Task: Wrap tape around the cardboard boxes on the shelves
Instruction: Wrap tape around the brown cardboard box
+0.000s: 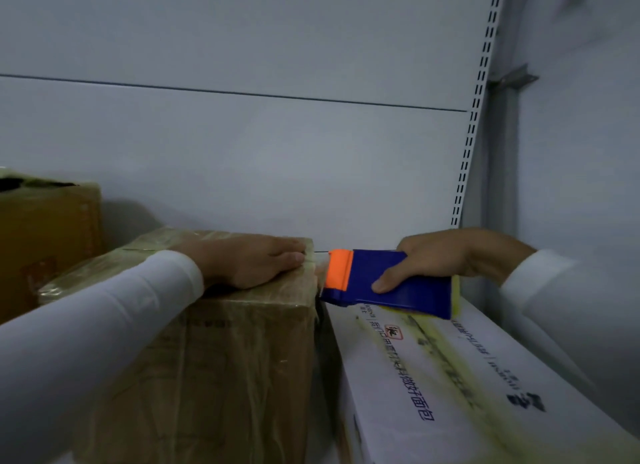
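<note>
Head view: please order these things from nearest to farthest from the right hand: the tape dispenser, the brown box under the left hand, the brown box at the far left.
1. The tape dispenser, blue and orange, is held in the right hand.
2. The brown box under the left hand stands in the middle, just left of the dispenser's orange end.
3. The brown box at the far left stands behind it, at the picture's left edge.

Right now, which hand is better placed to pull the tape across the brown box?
The right hand. It grips the tape dispenser, whose orange end sits at the brown box edge. The left hand lies flat on top, steadying it.
</note>
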Tool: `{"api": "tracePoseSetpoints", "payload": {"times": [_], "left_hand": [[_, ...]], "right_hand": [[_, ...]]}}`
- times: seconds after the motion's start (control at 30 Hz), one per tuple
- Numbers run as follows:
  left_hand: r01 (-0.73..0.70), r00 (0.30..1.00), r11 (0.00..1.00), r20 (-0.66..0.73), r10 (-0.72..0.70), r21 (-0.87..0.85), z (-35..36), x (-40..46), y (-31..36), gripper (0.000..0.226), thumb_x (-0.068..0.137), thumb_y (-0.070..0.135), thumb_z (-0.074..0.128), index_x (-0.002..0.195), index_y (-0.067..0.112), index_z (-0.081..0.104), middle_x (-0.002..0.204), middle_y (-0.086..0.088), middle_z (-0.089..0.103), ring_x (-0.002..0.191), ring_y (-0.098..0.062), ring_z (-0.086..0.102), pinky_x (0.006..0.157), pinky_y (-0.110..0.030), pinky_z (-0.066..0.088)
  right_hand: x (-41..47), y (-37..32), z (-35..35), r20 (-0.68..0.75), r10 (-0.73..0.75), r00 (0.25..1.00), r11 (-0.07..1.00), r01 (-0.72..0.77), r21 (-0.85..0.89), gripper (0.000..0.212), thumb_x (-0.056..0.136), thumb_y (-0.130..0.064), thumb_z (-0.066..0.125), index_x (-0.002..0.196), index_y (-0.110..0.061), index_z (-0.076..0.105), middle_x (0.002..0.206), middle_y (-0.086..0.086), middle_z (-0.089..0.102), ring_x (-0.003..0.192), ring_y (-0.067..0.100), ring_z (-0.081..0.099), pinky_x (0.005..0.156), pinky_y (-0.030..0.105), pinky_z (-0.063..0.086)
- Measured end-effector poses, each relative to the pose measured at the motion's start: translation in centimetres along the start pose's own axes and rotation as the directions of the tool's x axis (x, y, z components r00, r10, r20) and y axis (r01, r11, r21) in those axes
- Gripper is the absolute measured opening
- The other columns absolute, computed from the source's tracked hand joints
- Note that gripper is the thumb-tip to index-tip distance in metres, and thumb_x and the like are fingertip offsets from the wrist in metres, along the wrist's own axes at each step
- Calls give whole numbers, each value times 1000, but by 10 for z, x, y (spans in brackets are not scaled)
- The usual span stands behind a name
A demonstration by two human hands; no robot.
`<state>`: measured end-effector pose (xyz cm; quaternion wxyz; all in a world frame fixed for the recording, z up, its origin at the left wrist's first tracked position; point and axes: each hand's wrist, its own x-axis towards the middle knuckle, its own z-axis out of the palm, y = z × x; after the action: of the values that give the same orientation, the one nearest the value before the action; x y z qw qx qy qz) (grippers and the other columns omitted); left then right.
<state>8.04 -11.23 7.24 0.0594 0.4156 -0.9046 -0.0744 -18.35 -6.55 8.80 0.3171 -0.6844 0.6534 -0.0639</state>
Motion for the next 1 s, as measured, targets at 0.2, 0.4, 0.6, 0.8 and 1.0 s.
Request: {"api": "tracePoseSetpoints", "payload": {"times": [0.2, 0.4, 0.6, 0.8, 1.0], "left_hand": [[41, 999, 999, 10, -41, 15, -1, -1, -3, 46, 101, 47, 27, 145, 36, 34, 153, 12, 31, 140, -12, 30, 118, -34, 14], [170, 984, 985, -65, -168, 27, -6, 20, 23, 46, 98, 52, 35, 121, 19, 57, 123, -2, 59, 109, -20, 54, 97, -35, 40], [335, 942, 939, -12, -335, 73, 5, 53, 40, 30, 89, 41, 55, 103, 14, 57, 94, -1, 58, 86, -17, 57, 76, -28, 43], [299, 950, 940, 47, -310, 163, 0, 28, 41, 50, 92, 39, 54, 134, 15, 45, 128, -5, 52, 107, -20, 52, 84, -27, 39], [271, 939, 930, 145, -312, 250, -20, -21, 26, 77, 84, 59, 58, 148, 45, 17, 160, 2, 10, 145, -28, 14, 116, -49, 15]], "right_hand": [[18, 37, 14, -264, 94, 960, 929, -180, -323, 51, 74, -59, 73, 58, -15, 51, 57, -2, 52, 49, 13, 47, 48, 24, 33], [11, 53, 18, -357, -25, 934, 993, -17, -114, 47, 74, -55, 75, 59, -14, 57, 57, 0, 61, 49, 12, 55, 48, 23, 38], [9, 55, 28, -396, -109, 912, 994, 96, -51, 60, 76, -54, 74, 84, 5, 67, 81, 19, 72, 62, 21, 63, 58, 28, 42], [8, 61, 32, -378, -165, 911, 983, 181, 8, 46, 78, -50, 73, 86, -5, 69, 76, 6, 73, 54, 11, 64, 49, 18, 43], [-9, 56, 39, -284, -292, 913, 940, 329, 93, 35, 78, -46, 76, 73, -12, 68, 74, 5, 74, 61, 16, 67, 56, 22, 45]]}}
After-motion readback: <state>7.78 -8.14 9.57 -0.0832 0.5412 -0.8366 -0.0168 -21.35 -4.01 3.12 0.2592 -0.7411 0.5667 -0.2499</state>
